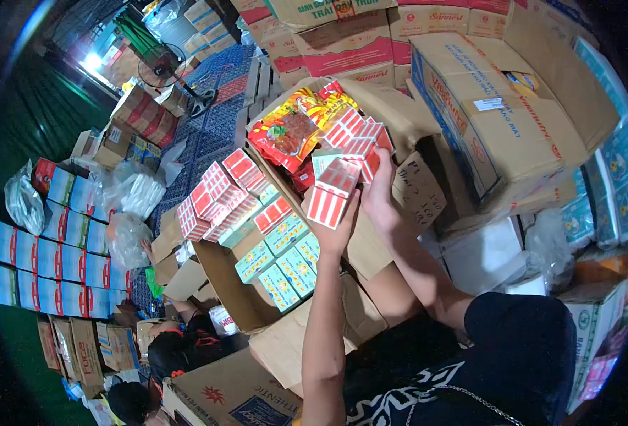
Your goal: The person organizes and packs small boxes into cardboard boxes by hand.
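Note:
My left hand [336, 228] is closed around a red-and-white striped box [330, 202], held over the open carton [218, 280]. Just beyond it, my right hand [381, 186] grips another red-and-white striped box [366, 150]; the two boxes touch or nearly touch. More striped boxes [216, 181] stand stacked at the carton's left side. Pale green boxes [278, 285] lie in its near part. Red and yellow food bags [283, 136] fill the far end. My hands and the held boxes partly hide the carton's middle.
A large Vinanutri carton [495, 106] is at the right, with stacked Sannest cartons [356, 46] behind. Blue-and-white boxes [51, 259] are piled at the left, near plastic bags [129, 238]. Another person's dark head [175, 353] is low at the left. A fan [161, 65] stands farther back.

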The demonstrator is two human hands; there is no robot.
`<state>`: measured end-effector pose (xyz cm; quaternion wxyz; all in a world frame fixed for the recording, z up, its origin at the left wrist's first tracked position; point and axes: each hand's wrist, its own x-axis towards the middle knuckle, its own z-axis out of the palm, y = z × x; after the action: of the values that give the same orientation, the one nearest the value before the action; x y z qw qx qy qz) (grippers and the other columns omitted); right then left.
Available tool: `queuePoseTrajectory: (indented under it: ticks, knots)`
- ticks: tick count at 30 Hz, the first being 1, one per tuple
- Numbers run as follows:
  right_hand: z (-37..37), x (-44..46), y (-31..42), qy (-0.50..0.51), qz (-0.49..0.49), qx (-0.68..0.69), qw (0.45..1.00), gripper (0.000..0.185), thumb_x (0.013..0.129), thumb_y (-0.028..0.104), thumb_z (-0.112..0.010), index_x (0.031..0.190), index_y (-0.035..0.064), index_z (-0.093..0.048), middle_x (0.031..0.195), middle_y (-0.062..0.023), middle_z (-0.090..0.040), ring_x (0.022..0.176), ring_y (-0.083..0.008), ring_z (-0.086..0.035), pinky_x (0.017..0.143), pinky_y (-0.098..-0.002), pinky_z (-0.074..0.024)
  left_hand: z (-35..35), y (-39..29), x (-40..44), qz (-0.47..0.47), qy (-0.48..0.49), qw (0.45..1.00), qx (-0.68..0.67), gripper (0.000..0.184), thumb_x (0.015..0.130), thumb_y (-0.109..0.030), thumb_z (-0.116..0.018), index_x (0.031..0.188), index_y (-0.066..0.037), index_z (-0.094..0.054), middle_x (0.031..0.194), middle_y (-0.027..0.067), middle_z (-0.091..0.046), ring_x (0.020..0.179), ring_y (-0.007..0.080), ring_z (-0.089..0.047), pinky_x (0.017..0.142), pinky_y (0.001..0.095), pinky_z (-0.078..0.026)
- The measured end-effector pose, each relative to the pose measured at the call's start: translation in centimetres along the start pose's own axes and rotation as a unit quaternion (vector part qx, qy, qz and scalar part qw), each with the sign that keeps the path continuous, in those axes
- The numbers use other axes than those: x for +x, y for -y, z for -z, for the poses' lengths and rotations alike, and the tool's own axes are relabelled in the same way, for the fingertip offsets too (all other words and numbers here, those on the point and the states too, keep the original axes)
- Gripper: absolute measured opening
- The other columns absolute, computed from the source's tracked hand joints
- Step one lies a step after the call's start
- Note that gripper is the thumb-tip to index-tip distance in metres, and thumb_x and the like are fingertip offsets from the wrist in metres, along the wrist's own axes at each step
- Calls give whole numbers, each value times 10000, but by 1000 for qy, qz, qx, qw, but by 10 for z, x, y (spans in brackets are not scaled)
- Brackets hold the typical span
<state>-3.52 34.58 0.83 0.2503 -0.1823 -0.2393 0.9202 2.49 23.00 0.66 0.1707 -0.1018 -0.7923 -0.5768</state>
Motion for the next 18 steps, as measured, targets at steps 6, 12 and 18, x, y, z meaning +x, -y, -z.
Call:
queuePoseTrajectory:
  ticks: [6,12,18]
  knots:
    - [-2,-2,-1,-2,-15,-6,1000,337,937,316,-614,1164,69,-652,1136,-62,-717,1080,-194,-675,989,-371,-490,3,11,-3,-27,0,998,59,343,921,-259,-771,1197,-58,-742,1269,119,-708,1212,247,-652,1050,363,-474]
    - [-2,-2,-2,13,-25,1,1000,344,928,310,-620,1167,64,-653,1139,-62,-717,1082,-198,-675,980,-370,-498,4,9,-3,-21,-13,998,56,380,906,-255,-791,1210,-37,-724,1257,123,-710,1200,243,-654,1044,372,-481]
    - [1,0,-5,18,-18,-8,1000,384,920,312,-621,1201,52,-638,1168,-66,-706,1091,-209,-674,980,-374,-503,-2,10,-2,-11,-39,999,11,512,802,-298,-866,1189,-16,-686,1191,160,-650,1142,328,-599,993,446,-459]
